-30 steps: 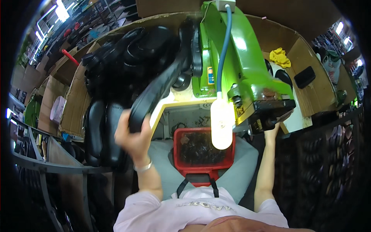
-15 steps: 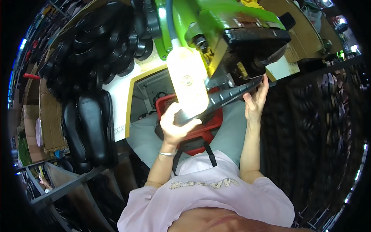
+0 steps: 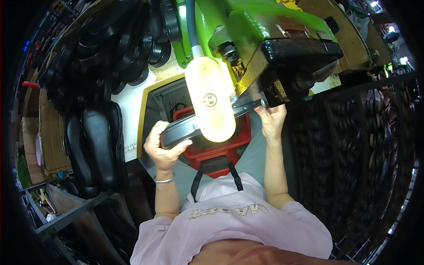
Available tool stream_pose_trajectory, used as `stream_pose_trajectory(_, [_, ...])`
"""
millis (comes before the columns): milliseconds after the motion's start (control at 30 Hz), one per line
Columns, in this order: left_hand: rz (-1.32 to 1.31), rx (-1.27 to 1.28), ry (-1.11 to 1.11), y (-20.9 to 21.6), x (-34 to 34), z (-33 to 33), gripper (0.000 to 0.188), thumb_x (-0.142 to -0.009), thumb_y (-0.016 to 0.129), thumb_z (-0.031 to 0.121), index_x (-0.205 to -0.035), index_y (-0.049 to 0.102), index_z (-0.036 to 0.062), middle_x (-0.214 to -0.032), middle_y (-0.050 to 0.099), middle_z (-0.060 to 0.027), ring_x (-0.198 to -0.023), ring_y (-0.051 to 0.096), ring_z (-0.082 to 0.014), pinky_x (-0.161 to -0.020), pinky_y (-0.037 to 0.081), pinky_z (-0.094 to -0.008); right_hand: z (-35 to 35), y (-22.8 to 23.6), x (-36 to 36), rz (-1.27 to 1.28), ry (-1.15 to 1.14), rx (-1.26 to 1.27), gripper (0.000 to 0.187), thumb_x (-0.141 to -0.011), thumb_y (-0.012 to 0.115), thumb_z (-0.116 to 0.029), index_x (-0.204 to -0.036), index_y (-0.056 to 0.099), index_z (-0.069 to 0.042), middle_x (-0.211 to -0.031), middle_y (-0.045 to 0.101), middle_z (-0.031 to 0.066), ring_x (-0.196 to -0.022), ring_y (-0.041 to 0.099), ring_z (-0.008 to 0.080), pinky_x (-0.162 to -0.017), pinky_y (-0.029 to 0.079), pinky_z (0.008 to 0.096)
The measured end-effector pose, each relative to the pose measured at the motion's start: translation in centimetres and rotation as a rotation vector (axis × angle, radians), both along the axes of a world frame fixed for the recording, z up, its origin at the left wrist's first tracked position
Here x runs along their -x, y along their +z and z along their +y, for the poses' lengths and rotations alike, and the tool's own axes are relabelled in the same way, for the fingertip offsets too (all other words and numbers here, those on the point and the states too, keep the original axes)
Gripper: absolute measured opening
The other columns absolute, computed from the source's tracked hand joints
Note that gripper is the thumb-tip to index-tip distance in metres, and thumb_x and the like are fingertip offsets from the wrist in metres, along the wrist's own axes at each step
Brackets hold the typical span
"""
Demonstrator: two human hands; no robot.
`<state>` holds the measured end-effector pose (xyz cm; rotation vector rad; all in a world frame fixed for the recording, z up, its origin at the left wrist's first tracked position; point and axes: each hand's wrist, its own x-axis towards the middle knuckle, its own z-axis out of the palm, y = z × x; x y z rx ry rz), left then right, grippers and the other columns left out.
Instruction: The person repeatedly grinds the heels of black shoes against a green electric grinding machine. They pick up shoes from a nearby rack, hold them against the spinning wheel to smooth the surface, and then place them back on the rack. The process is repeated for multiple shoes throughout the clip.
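Note:
A long black shoe sole (image 3: 181, 131) is held up lengthwise between my two hands, just under the working head of a green machine (image 3: 256, 22). My left hand (image 3: 164, 148) grips its left end, with the thumb on the near side and the fingers round the far side. At the other end my right hand (image 3: 272, 120) pinches the sole close to the machine's dark metal head (image 3: 300, 53). A bright oval lamp (image 3: 210, 99) hangs in front and hides the middle of the sole. Whether the sole touches the machine's metal parts cannot be made out.
Black soles (image 3: 104, 141) lie on the white tabletop (image 3: 131, 110) at the left, below a big heap of black soles (image 3: 110, 44). A red basket (image 3: 216, 154) sits between my knees. Dark racks of soles (image 3: 344, 159) stand at the right, and a cardboard box (image 3: 55, 137) at the far left.
Both hands have moved left with the sole, my right hand also slightly down. The sole's left end now shows clear of the lamp, and its right end is nearer the machine's metal parts.

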<state>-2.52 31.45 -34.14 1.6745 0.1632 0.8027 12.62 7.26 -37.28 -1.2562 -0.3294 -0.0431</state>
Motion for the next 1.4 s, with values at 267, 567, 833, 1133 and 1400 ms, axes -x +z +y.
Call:
stream_pose_trajectory(267, [0.031,0.168,0.031,-4.2,3.7,3.7,0.056,-0.059,0.092,0.033,-0.087,0.056,0.0014,-0.080,0.054,-0.0014,-0.072,0.051,-0.0101,-0.066,0.042,-0.0230,3.6,-0.3,2.2,-0.053,-0.036,-0.027,0.051,-0.073,0.081,-0.001,-0.118,0.055,0.003,-0.102,0.062,0.0063,-0.089,0.061,0.0139,-0.078,0.051,0.0258])
stream_pose_trajectory(567, [0.462,-0.090,-0.182,-8.6,1.5,4.4,0.038,-0.067,0.084,0.014,-0.094,0.062,-0.0009,-0.087,0.065,-0.0083,-0.080,0.063,-0.0164,-0.074,0.050,-0.0287,4.7,2.0,2.9,-0.539,-0.264,0.406,0.065,-0.054,0.089,-0.006,-0.113,0.063,0.000,-0.104,0.063,0.0104,-0.093,0.061,0.0229,-0.080,0.051,0.0333])
stream_pose_trajectory(833, [0.081,-0.263,-0.169,-4.7,-7.0,-6.3,0.041,-0.071,0.081,0.007,-0.108,0.065,0.0002,-0.097,0.069,-0.0109,-0.086,0.066,-0.0198,-0.079,0.052,-0.0300,3.4,1.3,1.8,-0.583,-0.187,0.397,0.058,-0.055,0.088,-0.007,-0.108,0.066,-0.001,-0.110,0.062,0.0116,-0.100,0.059,0.0262,-0.085,0.049,0.0356])
stream_pose_trajectory(1133, [0.063,0.320,-0.041,-5.3,-6.4,-11.3,0.035,-0.073,0.078,-0.002,-0.105,0.063,-0.0028,-0.097,0.067,-0.0076,-0.086,0.063,-0.0145,-0.080,0.050,-0.0274,0.1,-13.5,1.5,0.446,0.357,-0.250,0.056,-0.078,0.077,-0.014,-0.126,0.051,-0.001,-0.122,0.057,0.0063,-0.112,0.054,0.0199,-0.094,0.045,0.0345])
stream_pose_trajectory(1400, [-0.014,0.384,-0.025,-6.1,-6.1,-11.2,0.038,-0.070,0.079,-0.004,-0.103,0.060,-0.0008,-0.095,0.066,-0.0082,-0.085,0.063,-0.0149,-0.080,0.052,-0.0280,-3.8,-12.8,1.5,0.436,-0.010,-0.433,0.043,-0.089,0.061,0.000,-0.129,0.047,-0.008,-0.125,0.051,0.0100,-0.113,0.053,0.0218,-0.099,0.045,0.0376])
